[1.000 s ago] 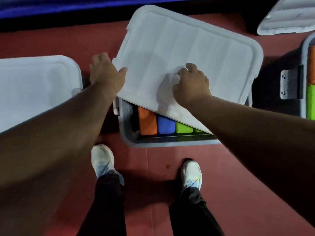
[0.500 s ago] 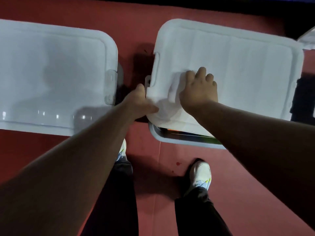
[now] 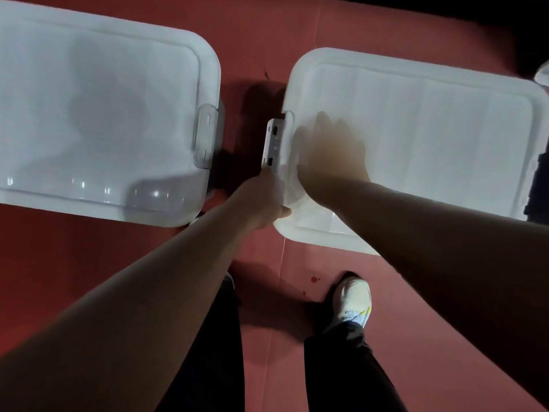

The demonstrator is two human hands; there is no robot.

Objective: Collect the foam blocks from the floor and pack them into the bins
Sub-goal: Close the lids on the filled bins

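Note:
No foam blocks show; the right bin is fully covered by its white lid [image 3: 430, 138]. My right hand [image 3: 329, 153] lies flat on the lid's left part with fingers spread, blurred by motion. At the lid's near-left corner, my left hand [image 3: 261, 200] holds the edge with the thumb on top of the lid. Its fingers reach up toward the white side latch [image 3: 274, 144], which stands flipped out.
A second bin with a closed white lid [image 3: 104, 114] and a clear latch [image 3: 205, 135] stands to the left, a narrow gap of red floor [image 3: 252, 55] between them. My shoe [image 3: 353, 298] stands just in front. A sliver of another lid [image 3: 544, 75] shows at the far right.
The tilted lid has come down square onto the right bin, hiding the orange, blue and green blocks. My right hand flattened on it; my left hand slid to the near-left corner.

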